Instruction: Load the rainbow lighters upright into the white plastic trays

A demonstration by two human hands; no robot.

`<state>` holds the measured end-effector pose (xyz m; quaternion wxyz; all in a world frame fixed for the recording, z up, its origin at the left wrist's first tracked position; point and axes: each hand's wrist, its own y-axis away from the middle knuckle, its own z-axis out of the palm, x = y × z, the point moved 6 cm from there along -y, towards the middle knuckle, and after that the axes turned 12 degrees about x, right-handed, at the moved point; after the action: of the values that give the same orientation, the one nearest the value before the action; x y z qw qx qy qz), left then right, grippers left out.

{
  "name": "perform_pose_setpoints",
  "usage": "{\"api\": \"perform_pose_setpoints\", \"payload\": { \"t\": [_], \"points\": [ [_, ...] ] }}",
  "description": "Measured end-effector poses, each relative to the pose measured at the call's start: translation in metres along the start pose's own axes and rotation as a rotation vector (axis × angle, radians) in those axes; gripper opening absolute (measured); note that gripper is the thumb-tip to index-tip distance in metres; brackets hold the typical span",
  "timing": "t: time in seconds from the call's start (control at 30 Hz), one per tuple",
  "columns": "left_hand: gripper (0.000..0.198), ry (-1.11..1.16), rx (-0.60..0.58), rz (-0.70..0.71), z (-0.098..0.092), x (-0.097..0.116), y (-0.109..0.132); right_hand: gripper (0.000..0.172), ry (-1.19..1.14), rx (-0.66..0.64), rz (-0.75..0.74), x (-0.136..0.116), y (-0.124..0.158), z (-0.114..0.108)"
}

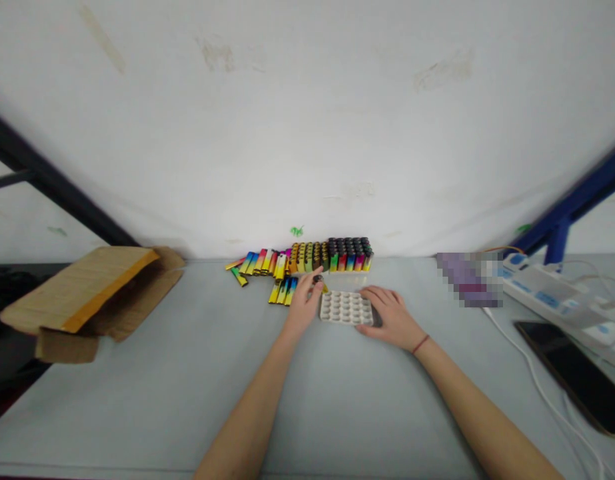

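Observation:
A white plastic tray (343, 307) with rows of empty oval slots lies flat on the grey table. My right hand (390, 317) rests on the tray's right edge, fingers bent over it. My left hand (303, 301) is at the tray's left corner, fingers pinched round a lighter (318, 279) with a dark top. Behind the tray, a full block of upright lighters (332, 255) stands against the wall. Loose colourful lighters (261, 263) lie to its left, with two or three more lighters (283, 291) beside my left hand.
An open cardboard box (90, 293) lies on its side at the table's left end. At the right are a white power strip (552, 293), white cables (532, 377) and a dark phone (577, 373). The white wall rises just behind the lighters.

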<state>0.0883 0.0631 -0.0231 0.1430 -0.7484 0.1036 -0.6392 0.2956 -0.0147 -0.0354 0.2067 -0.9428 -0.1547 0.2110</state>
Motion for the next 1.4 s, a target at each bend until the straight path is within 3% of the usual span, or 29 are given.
{"api": "perform_pose_setpoints", "payload": {
  "t": [0.53, 0.73, 0.9, 1.4],
  "points": [
    [0.043, -0.007, -0.084, 0.000, 0.004, 0.003, 0.002, 0.066, -0.024, -0.002, 0.010, 0.000, 0.000, 0.000],
    [0.037, 0.103, -0.061, -0.038, 0.015, 0.014, 0.012, 0.097, -0.108, 0.051, 0.109, 0.012, 0.000, 0.005],
    [0.024, 0.127, -0.117, -0.119, 0.037, 0.016, 0.027, 0.104, -0.217, 0.047, 0.049, 0.011, 0.001, 0.014],
    [0.022, -0.134, -0.126, 0.098, 0.054, 0.031, 0.025, 0.103, -0.204, 0.041, 0.073, 0.011, 0.001, 0.023]
  ]
}}
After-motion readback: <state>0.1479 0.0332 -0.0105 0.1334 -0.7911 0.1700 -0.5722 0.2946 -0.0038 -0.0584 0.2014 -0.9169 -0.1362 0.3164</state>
